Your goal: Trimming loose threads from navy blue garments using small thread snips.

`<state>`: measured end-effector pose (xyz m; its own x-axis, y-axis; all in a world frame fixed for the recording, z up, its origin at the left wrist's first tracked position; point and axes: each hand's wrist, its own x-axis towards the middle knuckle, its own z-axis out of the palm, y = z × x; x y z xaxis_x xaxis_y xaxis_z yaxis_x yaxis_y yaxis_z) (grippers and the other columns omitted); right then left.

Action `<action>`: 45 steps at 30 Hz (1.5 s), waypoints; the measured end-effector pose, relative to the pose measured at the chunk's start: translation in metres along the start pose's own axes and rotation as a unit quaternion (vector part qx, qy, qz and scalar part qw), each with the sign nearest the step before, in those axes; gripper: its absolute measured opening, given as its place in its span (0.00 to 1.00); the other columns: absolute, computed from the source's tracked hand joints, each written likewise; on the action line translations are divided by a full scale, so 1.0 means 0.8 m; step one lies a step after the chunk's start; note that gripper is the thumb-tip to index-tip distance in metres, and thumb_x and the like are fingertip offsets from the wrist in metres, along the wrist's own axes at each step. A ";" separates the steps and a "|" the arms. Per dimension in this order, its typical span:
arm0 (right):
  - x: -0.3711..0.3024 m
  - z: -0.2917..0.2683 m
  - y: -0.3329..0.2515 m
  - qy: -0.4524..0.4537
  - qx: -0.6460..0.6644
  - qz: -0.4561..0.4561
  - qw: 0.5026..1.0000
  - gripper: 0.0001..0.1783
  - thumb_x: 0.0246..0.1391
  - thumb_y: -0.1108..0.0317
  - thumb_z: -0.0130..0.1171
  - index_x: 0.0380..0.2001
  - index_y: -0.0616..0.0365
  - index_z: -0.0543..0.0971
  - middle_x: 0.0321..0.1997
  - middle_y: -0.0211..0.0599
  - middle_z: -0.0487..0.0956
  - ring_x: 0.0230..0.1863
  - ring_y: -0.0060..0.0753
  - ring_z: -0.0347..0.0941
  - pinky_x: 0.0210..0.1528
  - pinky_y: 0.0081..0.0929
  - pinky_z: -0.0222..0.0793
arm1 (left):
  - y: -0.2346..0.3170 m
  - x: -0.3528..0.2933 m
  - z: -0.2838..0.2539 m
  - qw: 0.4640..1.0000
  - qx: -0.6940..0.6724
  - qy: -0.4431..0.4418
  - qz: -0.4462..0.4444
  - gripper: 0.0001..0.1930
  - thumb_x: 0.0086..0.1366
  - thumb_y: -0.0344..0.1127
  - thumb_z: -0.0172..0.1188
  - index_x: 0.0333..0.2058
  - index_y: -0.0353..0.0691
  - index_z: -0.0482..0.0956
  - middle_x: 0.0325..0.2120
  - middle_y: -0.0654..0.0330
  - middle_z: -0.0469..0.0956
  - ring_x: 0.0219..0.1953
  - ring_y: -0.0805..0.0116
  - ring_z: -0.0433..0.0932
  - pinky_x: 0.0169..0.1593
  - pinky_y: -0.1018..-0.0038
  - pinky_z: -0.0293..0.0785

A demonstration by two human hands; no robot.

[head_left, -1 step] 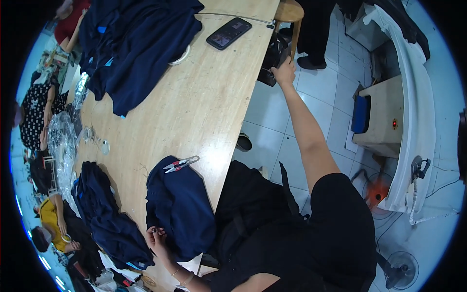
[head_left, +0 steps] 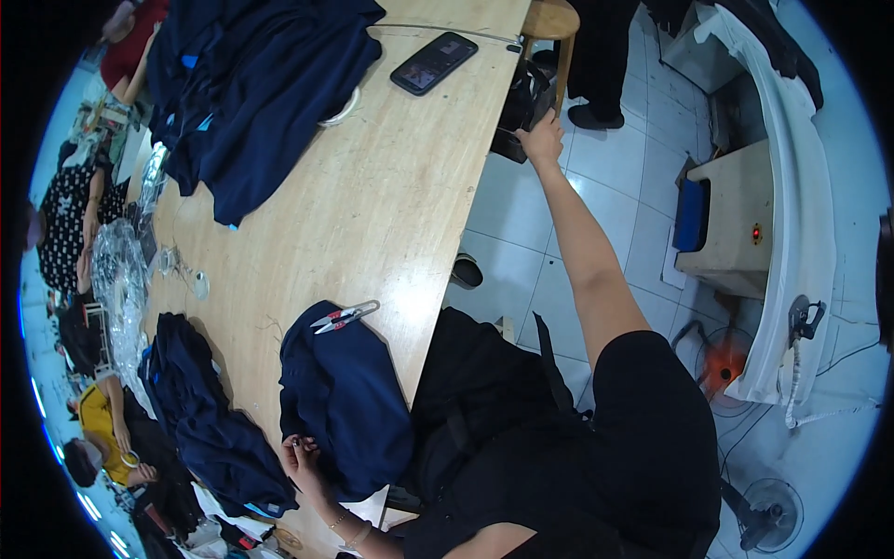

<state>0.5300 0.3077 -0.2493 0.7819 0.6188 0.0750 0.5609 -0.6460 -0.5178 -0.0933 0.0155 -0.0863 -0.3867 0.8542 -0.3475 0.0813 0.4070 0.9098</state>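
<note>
A: Near end first. Hands and work?
B: My feed had the left hand [head_left: 300,456] at 7 o'clock, fingers curled half-closed at the left edge of a folded navy garment [head_left: 365,419]. Couldn't tell if it gripped cloth. Snips [head_left: 345,317] lay on top, 8 o'clock, in neither hand.
A: Farther out?
B: Navy bundle [head_left: 209,410], 8 o'clock, untouched. Right hand [head_left: 543,140] reached past the table edge at 1 o'clock, fingers bent at a black item [head_left: 531,91], possibly a bag. Couldn't confirm a grip. Navy heap [head_left: 270,102] sat at 10 to 11.
A: Progress?
B: My read: cloth work was paused. One piece was folded; bundle and heap looked unsorted. Couldn't tell which were finished.
A: Labels, writing?
B: None I could read. The phone [head_left: 434,63] at 12 had a lit screen, too small. Blue tabs on the heap showed no legible print.
</note>
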 end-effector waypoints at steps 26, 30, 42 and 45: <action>0.007 0.039 0.014 0.056 -0.068 -0.145 0.986 0.47 0.49 0.61 0.63 0.66 0.66 0.49 0.38 0.46 0.77 0.41 0.46 0.73 0.45 0.39 0.68 | -0.011 0.009 -0.001 0.997 0.065 0.047 0.003 0.06 0.70 0.35 0.51 0.34 0.41 0.73 0.24 0.69 0.72 0.25 0.84 0.64 0.30 0.87 0.58; -0.005 0.041 0.014 0.044 0.004 -0.099 0.994 0.47 0.50 0.63 0.63 0.66 0.65 0.50 0.40 0.50 0.76 0.43 0.52 0.73 0.47 0.43 0.69 | -0.020 0.011 -0.007 0.996 0.071 0.043 0.019 0.07 0.70 0.35 0.51 0.35 0.40 0.73 0.24 0.69 0.73 0.25 0.85 0.64 0.30 0.87 0.57; 0.033 0.052 0.040 -0.261 0.139 -0.026 0.955 0.18 0.55 0.67 0.46 0.36 0.76 0.76 0.30 0.65 0.79 0.31 0.54 0.80 0.41 0.39 0.76 | -0.030 0.008 -0.004 0.996 0.050 0.051 0.056 0.06 0.70 0.33 0.50 0.36 0.41 0.74 0.25 0.69 0.73 0.24 0.85 0.63 0.28 0.88 0.57; 0.046 0.045 0.048 -0.294 0.185 0.021 0.938 0.17 0.55 0.71 0.45 0.30 0.78 0.76 0.22 0.59 0.79 0.22 0.49 0.80 0.27 0.40 0.77 | -0.026 0.008 0.006 0.996 0.043 0.057 0.059 0.07 0.70 0.35 0.51 0.35 0.40 0.74 0.24 0.69 0.72 0.24 0.85 0.63 0.29 0.87 0.57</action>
<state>0.5706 0.3219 -0.2971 0.4554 0.8064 -0.3773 0.3160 -0.5426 -0.7783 -0.0928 0.0140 -0.1081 -0.4709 0.8573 -0.2080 0.2084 0.3371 0.9181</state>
